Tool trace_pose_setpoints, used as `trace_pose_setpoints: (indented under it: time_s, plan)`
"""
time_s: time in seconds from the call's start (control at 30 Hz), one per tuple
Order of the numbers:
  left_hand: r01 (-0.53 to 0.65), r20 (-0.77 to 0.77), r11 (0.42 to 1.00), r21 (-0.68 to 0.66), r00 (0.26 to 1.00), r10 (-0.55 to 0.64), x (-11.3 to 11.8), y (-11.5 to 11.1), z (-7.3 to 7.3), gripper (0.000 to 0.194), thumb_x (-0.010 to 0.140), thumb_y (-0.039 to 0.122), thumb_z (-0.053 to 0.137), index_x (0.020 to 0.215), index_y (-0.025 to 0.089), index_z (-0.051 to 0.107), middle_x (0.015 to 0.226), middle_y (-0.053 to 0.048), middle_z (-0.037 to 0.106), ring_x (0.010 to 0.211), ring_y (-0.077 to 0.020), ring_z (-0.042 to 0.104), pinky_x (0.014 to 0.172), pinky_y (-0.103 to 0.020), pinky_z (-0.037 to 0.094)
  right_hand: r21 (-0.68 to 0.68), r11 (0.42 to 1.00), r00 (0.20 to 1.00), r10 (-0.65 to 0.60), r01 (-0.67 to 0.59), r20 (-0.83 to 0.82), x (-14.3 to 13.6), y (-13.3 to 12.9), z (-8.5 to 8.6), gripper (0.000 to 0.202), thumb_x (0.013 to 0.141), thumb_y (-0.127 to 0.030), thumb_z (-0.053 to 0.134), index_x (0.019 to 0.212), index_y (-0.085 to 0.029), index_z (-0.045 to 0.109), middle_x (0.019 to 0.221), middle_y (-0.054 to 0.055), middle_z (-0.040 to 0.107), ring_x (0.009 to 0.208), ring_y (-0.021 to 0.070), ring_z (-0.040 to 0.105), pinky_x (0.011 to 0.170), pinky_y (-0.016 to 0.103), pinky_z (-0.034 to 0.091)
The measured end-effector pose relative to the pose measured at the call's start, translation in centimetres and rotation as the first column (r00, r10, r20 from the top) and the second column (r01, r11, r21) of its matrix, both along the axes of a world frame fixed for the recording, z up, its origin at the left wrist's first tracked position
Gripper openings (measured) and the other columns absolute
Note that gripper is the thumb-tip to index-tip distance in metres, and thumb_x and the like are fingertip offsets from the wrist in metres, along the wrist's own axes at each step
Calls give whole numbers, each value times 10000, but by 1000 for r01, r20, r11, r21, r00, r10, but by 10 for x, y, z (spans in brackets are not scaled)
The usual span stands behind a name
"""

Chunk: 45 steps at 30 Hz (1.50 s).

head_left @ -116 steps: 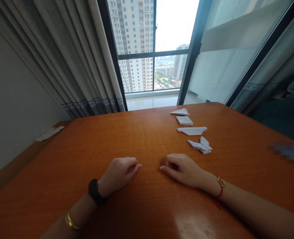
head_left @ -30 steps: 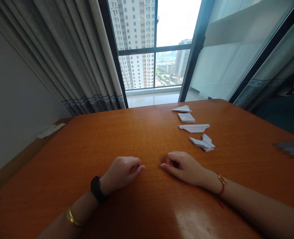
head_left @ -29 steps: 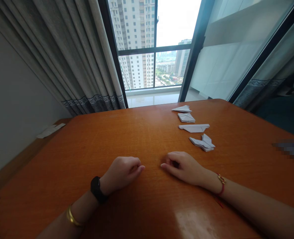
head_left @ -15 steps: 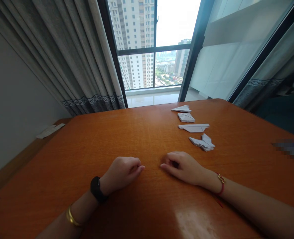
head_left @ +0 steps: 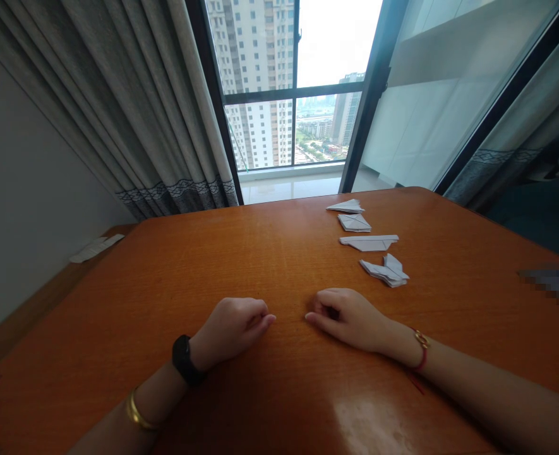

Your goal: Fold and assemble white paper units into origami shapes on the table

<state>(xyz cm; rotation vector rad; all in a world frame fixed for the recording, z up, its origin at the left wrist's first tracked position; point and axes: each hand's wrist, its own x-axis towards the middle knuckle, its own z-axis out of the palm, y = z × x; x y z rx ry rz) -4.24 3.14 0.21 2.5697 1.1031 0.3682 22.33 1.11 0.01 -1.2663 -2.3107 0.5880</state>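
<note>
My left hand [head_left: 235, 328] rests on the wooden table [head_left: 241, 253] with its fingers curled in and nothing visible in it. To its right lies my right hand [head_left: 348, 318], loosely closed, a hollow showing between thumb and fingers and nothing in it. Beyond my right hand, folded white papers form a column: a winged paper shape [head_left: 387, 272] nearest, then a long flat paper shape [head_left: 369, 242], a squarish folded paper [head_left: 354, 222] and a pointed paper shape [head_left: 347, 206] farthest away. Neither hand touches them.
A pale flat strip [head_left: 97, 248] lies beyond the table's left edge, by the wall. A blurred grey object [head_left: 556, 284] is at the far right. Grey curtains [head_left: 132, 114] and a window stand behind the table.
</note>
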Motion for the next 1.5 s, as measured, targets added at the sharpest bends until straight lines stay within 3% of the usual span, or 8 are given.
trace_pose_setpoints:
  time_s: [1.5]
  plan:
    - [-1, -7, 1000, -24, 1000, 1, 0, 0, 1, 272, 948, 346, 471, 762, 182, 584, 651, 15, 571, 585, -117, 508, 570, -235, 318, -6, 1000, 1000, 14, -14, 11, 1, 1, -2, 259, 895, -350, 578, 698, -191, 526, 692, -2, 622, 620, 128, 523, 600, 249, 350]
